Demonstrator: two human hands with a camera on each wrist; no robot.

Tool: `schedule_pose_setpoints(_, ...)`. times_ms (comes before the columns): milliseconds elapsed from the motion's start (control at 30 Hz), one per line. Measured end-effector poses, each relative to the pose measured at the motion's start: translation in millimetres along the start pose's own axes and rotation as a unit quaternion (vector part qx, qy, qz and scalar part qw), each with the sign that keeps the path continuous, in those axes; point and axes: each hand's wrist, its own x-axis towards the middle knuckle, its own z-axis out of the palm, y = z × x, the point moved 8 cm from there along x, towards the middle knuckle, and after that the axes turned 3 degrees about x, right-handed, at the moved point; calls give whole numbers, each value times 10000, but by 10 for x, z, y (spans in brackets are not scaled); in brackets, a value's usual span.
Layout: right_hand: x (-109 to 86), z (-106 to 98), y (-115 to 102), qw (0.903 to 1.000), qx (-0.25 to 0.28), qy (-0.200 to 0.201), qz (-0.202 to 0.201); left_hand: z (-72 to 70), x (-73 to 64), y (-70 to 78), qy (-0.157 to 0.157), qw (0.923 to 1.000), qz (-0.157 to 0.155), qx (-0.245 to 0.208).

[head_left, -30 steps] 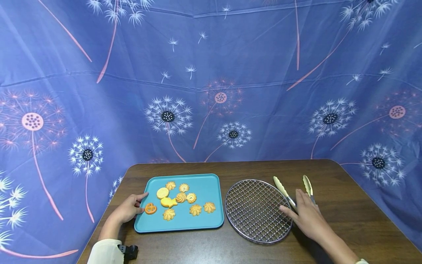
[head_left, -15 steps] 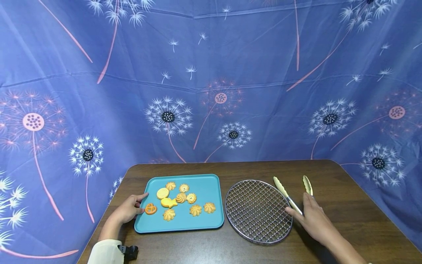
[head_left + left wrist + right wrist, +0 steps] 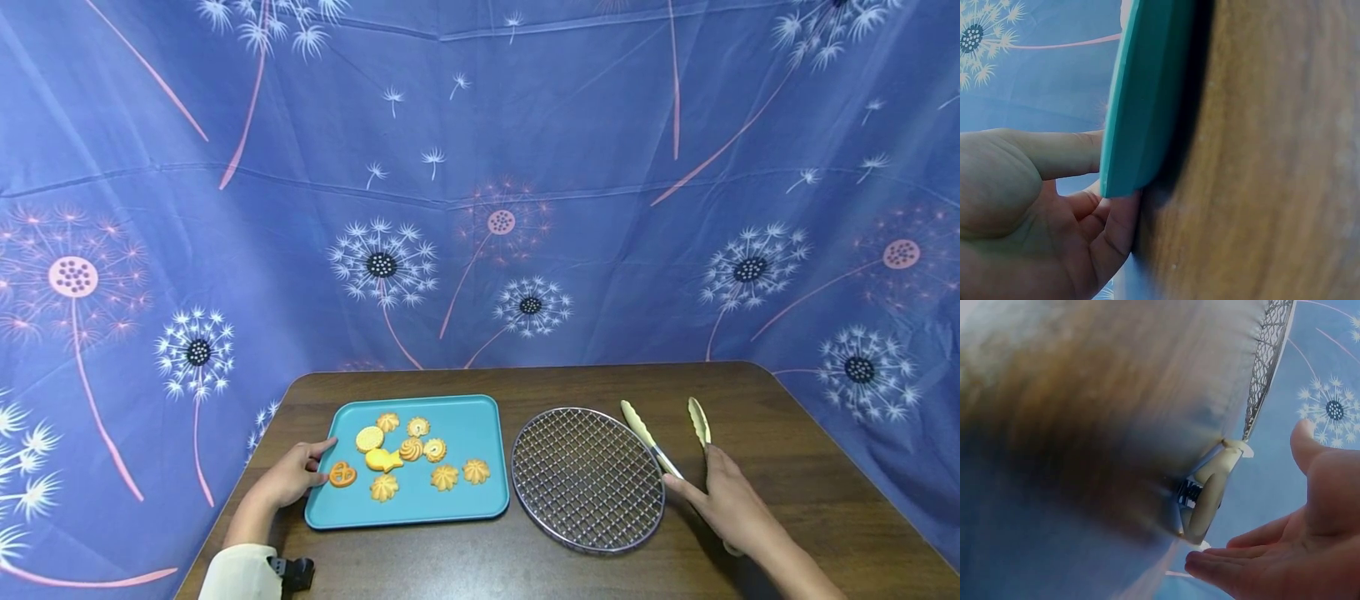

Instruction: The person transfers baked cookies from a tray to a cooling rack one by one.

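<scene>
My left hand (image 3: 291, 477) holds the left edge of a teal tray (image 3: 420, 510). In the left wrist view its thumb lies at the rim, with the other fingers curled at the underside. Several biscuits lie on the tray, among them a fish-shaped one (image 3: 383, 460) and a pretzel (image 3: 342, 474). My right hand (image 3: 731, 504) hovers over the tongs (image 3: 636, 419), thumb and fingers spread apart. The tongs lie with their cream tips splayed, the hand hiding much of their handles. In the right wrist view the spring end of the tongs (image 3: 1210, 481) shows between thumb and fingers, untouched.
A round wire rack (image 3: 588, 479) lies between the tray and the tongs, its right rim close to the tongs' left arm. All of this stands on a brown wooden table (image 3: 555, 385). Behind it hangs a blue cloth (image 3: 600, 250) with dandelions.
My right hand has drawn back toward me and to the right, from beside the rack along the tongs, uncovering more of their arms. The left hand and tray have stayed in place.
</scene>
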Motion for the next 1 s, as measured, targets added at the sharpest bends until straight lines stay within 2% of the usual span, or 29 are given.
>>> schedule_pose_setpoints(133, -2, -14, 42, 10000, -18, 56, -24, -9, 1, 3, 55, 9999, -75, -100)
schedule_pose_setpoints(267, 6, -5, 107, 9999, -95, -64, 61, -13, -5, 22, 127, 9998, -144, -108)
schedule_pose_setpoints(433, 21, 8, 164, 9994, -211, -247, 130, -12, -12, 42, 135, 9998, -140, -97)
schedule_pose_setpoints(733, 83, -11, 150, 9992, -409, -32, -31, -14, -13, 50, 97, 9998, -50, -136)
schedule_pose_setpoints(1000, 119, 41, 196, 9983, -491, -260, 193, -18, -36, 68, 106, 9999, -2, -99)
